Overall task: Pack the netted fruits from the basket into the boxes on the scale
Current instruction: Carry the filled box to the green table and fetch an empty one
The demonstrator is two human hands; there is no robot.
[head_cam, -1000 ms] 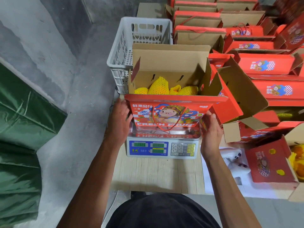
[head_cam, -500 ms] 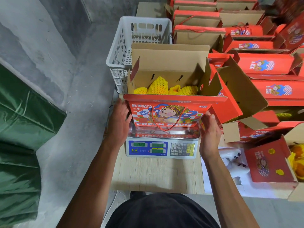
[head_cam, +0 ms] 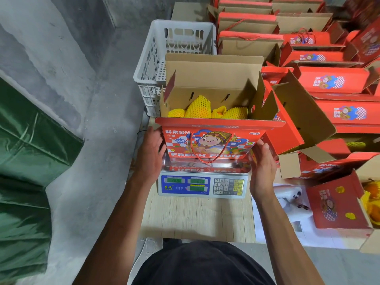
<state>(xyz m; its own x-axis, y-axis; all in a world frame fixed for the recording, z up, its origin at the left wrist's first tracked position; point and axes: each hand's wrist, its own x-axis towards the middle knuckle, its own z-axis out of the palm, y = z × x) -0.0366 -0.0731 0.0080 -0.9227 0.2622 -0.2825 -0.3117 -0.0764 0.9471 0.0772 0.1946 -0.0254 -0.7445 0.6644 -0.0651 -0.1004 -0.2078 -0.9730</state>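
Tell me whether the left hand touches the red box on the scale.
Touching: the head view shows the left hand with its fingers pressed flat against the left side of the red box.

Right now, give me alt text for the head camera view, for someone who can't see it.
Two bare hands, left hand and right hand, flank an open red cardboard fruit box sitting on a digital weighing scale, with yellow foam-netted fruits inside. A white plastic basket stands behind it, and more red boxes are stacked to the right.
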